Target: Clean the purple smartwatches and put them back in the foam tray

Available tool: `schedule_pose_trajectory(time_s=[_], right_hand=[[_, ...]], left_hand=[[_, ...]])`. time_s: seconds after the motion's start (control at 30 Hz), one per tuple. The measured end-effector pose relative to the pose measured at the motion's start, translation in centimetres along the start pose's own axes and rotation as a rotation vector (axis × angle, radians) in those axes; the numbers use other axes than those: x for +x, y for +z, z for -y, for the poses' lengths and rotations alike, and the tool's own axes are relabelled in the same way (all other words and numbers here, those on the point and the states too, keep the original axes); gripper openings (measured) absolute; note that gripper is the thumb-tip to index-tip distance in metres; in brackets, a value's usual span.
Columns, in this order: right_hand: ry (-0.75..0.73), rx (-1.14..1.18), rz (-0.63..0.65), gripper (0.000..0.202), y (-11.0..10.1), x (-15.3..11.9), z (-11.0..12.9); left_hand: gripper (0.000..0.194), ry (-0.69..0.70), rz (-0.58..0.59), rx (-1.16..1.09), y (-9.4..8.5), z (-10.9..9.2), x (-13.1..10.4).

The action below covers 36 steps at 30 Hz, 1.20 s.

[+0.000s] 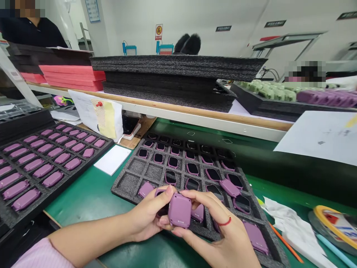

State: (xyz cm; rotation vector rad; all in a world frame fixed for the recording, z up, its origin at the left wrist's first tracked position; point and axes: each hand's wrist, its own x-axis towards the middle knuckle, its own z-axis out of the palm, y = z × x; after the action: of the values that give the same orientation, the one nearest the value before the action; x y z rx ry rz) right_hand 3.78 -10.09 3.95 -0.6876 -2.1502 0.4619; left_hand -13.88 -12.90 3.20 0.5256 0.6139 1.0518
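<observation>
Between my two hands is a purple smartwatch case [180, 210], its back with small corner screws turned toward me. My left hand [145, 219] grips it from the left, and part of another purple frame shows behind that thumb. The fingers and thumb of my right hand [223, 232], with a red band at one finger, close on the case's right side. Both hands are over the front of a black foam tray [128, 184]. Its compartments hold purple cases with dark glass faces [192, 169]; one purple case [230, 187] lies across the dividers.
Another foam tray [52, 195] at left holds rows of purple cases. White paper [113, 160] lies between the trays. A crumpled white cloth [292, 219], an orange stick [287, 243] and a yellow-rimmed round container [334, 230] are at right. Foam sheets [173, 69] fill the shelf; a person [33, 31] stands behind.
</observation>
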Motion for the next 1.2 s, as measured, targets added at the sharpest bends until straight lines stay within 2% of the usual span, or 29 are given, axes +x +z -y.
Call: schedule_pose_trajectory(time_s=[0.27,0.37,0.5,0.6,0.67,0.77,0.83,1.03,1.13,1.2], right_hand=[[-0.071,-0.007,-0.024,0.047,0.2,0.6,0.3],[-0.093,-0.036,-0.036,0.047,0.2,0.8,0.3],[-0.095,-0.067,-0.067,0.045,-0.1,0.7,0.6],[0.005,0.008,-0.026,0.043,0.0,0.6,0.9],[0.133,0.172,0.043,0.040,0.4,0.4,1.1],[0.311,0.461,0.119,0.035,1.2,0.0,1.1],[0.369,0.550,0.108,0.036,1.6,-0.3,0.9],[0.412,0.616,0.054,0.035,1.5,-0.3,0.2],[0.371,0.617,0.094,0.035,1.3,0.0,0.5],[0.346,0.574,0.125,0.045,1.3,0.0,0.6]], left_hand=[[0.051,-0.010,0.022,0.020,0.1,0.1,-0.1],[0.052,0.012,-0.028,0.055,0.0,0.2,0.0],[0.056,0.150,-0.120,0.311,-0.3,0.4,0.1],[0.052,0.278,-0.160,0.516,-0.3,0.3,-0.1],[0.048,0.348,-0.186,0.576,-0.1,0.1,-0.3],[0.044,0.397,-0.210,0.628,0.2,-0.2,-0.6],[0.044,0.411,-0.226,0.663,0.2,-0.3,-0.7],[0.043,0.375,-0.213,0.650,0.1,-0.1,-0.8],[0.044,0.379,-0.221,0.665,0.3,-0.3,-0.8],[0.046,0.376,-0.229,0.658,0.3,-0.4,-0.7]])
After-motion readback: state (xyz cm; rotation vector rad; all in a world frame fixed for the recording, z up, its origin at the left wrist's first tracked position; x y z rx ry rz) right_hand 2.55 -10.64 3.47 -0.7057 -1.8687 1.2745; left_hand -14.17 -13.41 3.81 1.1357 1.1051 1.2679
